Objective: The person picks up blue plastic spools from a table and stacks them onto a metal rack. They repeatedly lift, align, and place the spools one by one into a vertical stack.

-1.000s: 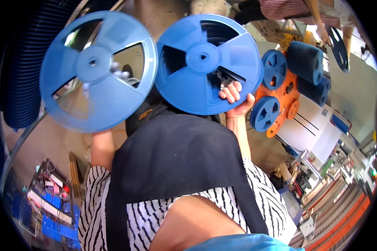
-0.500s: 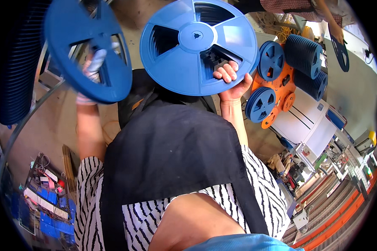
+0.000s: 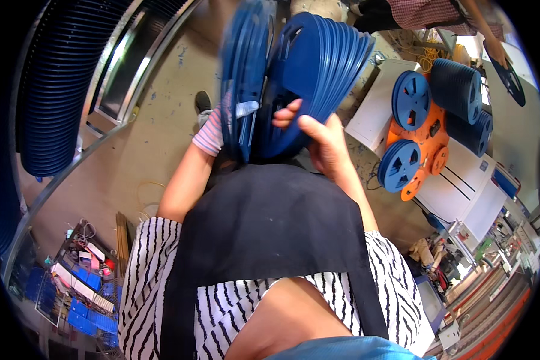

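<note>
In front of my chest I hold two groups of blue plastic reels side by side. My left hand point(image 3: 216, 127), in a striped glove, is closed round the lower part of a few thin blue reels point(image 3: 244, 66), which are blurred by motion. My bare right hand point(image 3: 325, 143) grips a thicker stack of blue reels point(image 3: 336, 57), with its fingers reaching into a cut-out of the nearest one. Both groups stand on edge and tilt toward each other, close together at the bottom. Whether they touch there I cannot tell.
An orange turning holder point(image 3: 419, 137) carrying several blue reels point(image 3: 411, 99) stands at the right. Rows of blue reels point(image 3: 60, 90) fill a metal-framed rack point(image 3: 135, 66) at the left. At the upper right a person's hand point(image 3: 497, 51) holds a dark reel. Lower left is a wire basket point(image 3: 105, 294).
My left hand has swung its reels rightward and turned them edge-on beside the right stack. The right stack has turned from face-on to showing its edges. My view has shifted left.
</note>
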`<state>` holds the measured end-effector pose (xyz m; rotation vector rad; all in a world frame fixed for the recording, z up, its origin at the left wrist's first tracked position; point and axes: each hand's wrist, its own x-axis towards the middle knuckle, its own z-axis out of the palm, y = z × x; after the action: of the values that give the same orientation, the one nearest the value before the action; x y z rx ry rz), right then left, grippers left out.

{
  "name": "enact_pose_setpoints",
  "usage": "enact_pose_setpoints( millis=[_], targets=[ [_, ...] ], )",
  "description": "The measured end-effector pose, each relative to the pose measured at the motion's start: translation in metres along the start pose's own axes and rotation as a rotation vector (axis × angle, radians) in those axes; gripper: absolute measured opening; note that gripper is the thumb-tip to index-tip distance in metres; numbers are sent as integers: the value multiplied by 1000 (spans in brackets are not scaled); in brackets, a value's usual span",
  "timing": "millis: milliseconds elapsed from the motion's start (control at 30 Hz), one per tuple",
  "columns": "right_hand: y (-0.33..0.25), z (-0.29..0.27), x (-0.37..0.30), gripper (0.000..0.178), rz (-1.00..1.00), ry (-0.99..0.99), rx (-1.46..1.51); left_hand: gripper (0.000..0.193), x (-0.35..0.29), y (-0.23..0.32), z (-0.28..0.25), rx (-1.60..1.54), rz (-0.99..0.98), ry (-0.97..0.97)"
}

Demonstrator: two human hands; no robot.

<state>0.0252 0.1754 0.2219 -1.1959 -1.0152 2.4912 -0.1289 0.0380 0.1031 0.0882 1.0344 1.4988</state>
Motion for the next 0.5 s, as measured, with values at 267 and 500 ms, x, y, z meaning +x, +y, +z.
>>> enact_pose_setpoints(
  millis=[267, 500],
  targets=[
    [11, -70, 0, 32, -88, 31, 351, 72, -45, 41, -43, -638, 31, -155],
    [17, -89, -4, 25, -113, 40, 452, 80, -47, 28, -46, -760, 166, -164]
  ],
)
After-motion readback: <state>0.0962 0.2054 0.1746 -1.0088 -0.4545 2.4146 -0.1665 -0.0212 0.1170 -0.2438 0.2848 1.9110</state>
